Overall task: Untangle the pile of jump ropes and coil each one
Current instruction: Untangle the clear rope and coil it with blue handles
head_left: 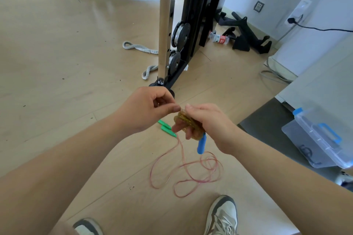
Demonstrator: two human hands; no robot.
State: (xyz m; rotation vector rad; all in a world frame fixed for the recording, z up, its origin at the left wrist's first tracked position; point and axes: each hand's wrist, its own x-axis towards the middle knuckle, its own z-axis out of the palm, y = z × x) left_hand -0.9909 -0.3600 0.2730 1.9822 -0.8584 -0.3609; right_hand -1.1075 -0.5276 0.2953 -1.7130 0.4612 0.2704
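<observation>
My right hand (207, 122) grips a tight coil of yellow-brown jump rope (188, 124), wound round its fingers, and a blue handle (201, 145) hangs below the palm. My left hand (150, 108) pinches the rope's end just left of the coil, thumb against curled fingers. On the floor beneath lies a pink jump rope (191, 173) in loose tangled loops. Its two green handles (167, 128) lie side by side, partly hidden behind my hands.
A black and steel cable machine (166, 25) stands straight ahead with grey rope loops (137, 46) at its base. A clear lidded box with blue latches (317, 139) sits on a dark mat at right. My shoes (222, 215) are at the bottom edge.
</observation>
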